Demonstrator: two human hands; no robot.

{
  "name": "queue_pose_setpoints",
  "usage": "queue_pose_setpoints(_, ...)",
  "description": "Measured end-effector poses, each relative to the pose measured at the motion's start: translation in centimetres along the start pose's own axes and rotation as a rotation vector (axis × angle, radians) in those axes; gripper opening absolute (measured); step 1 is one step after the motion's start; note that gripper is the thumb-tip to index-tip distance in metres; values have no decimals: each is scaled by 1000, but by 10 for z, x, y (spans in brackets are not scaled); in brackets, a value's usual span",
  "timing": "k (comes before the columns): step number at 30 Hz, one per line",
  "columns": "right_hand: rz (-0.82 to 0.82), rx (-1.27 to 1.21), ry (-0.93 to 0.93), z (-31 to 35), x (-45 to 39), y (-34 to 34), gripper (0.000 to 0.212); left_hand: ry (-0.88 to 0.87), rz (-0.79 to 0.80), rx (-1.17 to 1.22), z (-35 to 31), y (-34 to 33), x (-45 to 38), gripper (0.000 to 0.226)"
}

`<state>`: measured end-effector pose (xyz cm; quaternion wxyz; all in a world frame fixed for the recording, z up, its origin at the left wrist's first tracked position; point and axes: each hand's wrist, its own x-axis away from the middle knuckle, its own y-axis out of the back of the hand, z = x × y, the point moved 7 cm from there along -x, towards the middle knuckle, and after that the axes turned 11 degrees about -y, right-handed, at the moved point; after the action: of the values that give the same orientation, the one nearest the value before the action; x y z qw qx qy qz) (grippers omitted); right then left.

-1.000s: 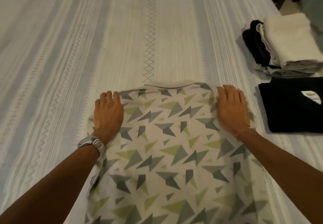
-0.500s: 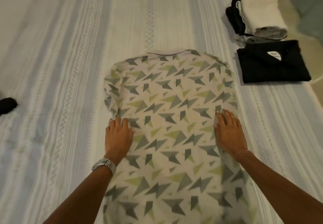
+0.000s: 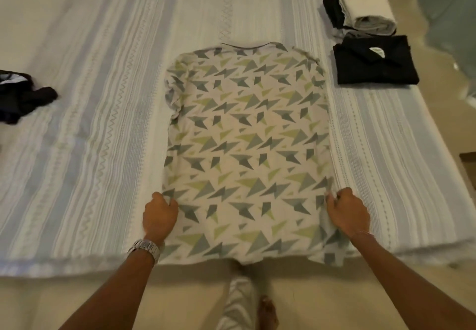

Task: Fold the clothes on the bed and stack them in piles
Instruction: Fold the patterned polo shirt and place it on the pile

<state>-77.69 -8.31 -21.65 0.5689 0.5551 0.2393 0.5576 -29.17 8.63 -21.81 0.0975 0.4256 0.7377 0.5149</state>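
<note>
A white shirt with grey and green triangles (image 3: 247,144) lies flat on the striped bed (image 3: 103,97), sides folded in, collar pointing away, its hem hanging over the near edge. My left hand (image 3: 159,217) grips the shirt's lower left edge with curled fingers. My right hand (image 3: 346,212) pinches the lower right edge, and the cloth bunches up there. A folded black garment (image 3: 373,61) lies at the right side of the bed. Behind it stands a pile of folded white, grey and black clothes (image 3: 360,12).
A crumpled black garment (image 3: 20,95) lies at the bed's left side. The near edge of the bed (image 3: 64,262) runs across the lower part of the view, with pale floor (image 3: 180,304) and my leg and foot below it. Floor also shows at the right.
Both hands slid down the shirt from near the collar to its lower edges, and went from flat on the cloth to gripping it. The view pulled back, so the bed edge shows.
</note>
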Motion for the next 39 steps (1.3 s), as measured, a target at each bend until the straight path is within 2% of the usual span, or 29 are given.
queue_pose_setpoints(5, 204, -5, -91, -22, 30, -7, 46, 74, 76, 99, 26, -4, 35, 43)
queue_pose_setpoints(10, 174, -251, -128, -28, 44, 3, 42, 85, 7, 277, 38, 2, 55, 57)
queue_pose_setpoints(13, 209, -342, -145, -40, 49, 2, 50, 82, -70, 351, 41, 11, 62, 60)
queue_pose_setpoints(16, 178, -400, -169, -57, 46, 4, 59, 114, -130, 405, 53, 18, 61, 56)
queue_pose_setpoints(22, 228, -424, -146, -62, 53, 16, 51, 65, -148, 501, 68, 29, 59, 40)
queue_pose_setpoints(25, 252, -533, -156, -63, 55, 17, 48, 39, -163, 483, 64, 35, 54, 38)
queue_pose_setpoints(30, 126, -415, -181, -72, 52, 16, 72, -15, -196, 342, 60, 36, 52, 42)
queue_pose_setpoints(35, 38, -241, -170, -72, 59, 18, 58, -57, -151, 93, 63, 33, 57, 53)
queue_pose_setpoints(37, 54, -231, -174, -72, 57, 15, 59, -49, -105, 71, 66, 28, 59, 53)
queue_pose_setpoints(39, 54, -239, -188, -74, 56, 13, 57, -24, -35, 147, 72, 21, 62, 49)
